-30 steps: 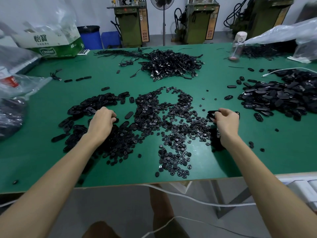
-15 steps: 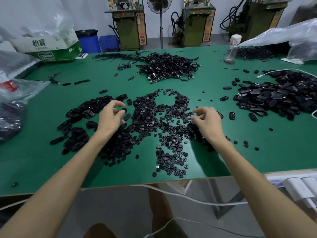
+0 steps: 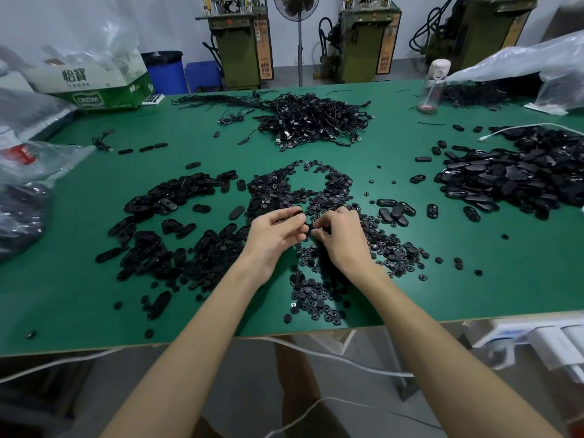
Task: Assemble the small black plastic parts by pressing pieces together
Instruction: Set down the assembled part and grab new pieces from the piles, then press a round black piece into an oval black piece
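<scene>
My left hand (image 3: 275, 233) and my right hand (image 3: 341, 237) meet fingertip to fingertip above the middle of the green table (image 3: 79, 305). Between their curled fingers sits a small black part (image 3: 310, 231), mostly hidden. Under and around them spreads a heap of small round black pieces (image 3: 319, 279). Left of my hands lies a pile of black oval shells (image 3: 164, 229). A few oval shells (image 3: 393, 210) lie just right of my hands.
A big pile of black oval parts (image 3: 512, 175) fills the right side. A tangle of black cables (image 3: 313, 120) lies at the back centre. Plastic bags (image 3: 28, 172) and a carton (image 3: 94, 86) stand at the left, a bottle (image 3: 432, 86) at the back right.
Both hands have left the side piles and come together at the centre over the round pieces. The right hand moved left, the left hand moved right.
</scene>
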`<state>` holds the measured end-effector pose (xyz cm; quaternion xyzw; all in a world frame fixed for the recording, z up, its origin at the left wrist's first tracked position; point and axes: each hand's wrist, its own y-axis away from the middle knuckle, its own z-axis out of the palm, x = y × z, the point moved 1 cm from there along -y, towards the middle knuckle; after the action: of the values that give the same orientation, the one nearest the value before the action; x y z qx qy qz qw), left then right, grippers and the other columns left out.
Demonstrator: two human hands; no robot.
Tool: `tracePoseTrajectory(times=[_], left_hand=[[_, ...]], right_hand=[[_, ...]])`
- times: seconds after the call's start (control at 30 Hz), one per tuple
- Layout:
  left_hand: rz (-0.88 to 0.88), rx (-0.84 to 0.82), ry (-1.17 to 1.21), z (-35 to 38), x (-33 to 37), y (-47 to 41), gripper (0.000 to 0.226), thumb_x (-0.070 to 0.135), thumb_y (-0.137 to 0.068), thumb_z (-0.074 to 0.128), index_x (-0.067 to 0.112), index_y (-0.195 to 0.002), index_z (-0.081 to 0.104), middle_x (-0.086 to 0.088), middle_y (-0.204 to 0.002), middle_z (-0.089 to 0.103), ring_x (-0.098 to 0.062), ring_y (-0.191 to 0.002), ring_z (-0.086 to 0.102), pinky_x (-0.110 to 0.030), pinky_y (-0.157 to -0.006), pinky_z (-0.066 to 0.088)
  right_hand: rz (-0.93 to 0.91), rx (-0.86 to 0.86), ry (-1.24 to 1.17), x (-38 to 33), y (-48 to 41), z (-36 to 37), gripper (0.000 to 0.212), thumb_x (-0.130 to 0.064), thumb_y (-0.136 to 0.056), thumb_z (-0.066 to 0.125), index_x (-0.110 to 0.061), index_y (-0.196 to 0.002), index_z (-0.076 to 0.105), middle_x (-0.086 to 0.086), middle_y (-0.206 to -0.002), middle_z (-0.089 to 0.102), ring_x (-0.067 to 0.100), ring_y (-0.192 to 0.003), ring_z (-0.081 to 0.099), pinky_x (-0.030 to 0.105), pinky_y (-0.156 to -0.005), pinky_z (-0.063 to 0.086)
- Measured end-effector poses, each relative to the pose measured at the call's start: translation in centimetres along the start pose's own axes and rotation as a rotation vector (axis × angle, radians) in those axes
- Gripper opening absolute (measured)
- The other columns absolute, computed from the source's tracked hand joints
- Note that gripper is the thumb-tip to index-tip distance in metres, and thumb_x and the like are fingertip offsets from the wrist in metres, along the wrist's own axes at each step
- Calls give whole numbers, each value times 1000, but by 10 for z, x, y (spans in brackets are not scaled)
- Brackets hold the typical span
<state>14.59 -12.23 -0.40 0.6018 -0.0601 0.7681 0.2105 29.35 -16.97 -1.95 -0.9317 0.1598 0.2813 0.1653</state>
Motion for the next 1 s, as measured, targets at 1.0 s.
tracePoseTrajectory(times=[1.0], left_hand=[[281, 86, -425, 15, -30, 3, 24, 5, -109, 39, 8, -117, 62, -10, -90, 71, -15, -69, 71, -22, -56, 52]], right_hand=[[15, 93, -725, 20, 6, -11, 15, -16, -96, 71, -28, -96, 81, -1, -87, 77, 22, -85, 66, 33, -80, 54]])
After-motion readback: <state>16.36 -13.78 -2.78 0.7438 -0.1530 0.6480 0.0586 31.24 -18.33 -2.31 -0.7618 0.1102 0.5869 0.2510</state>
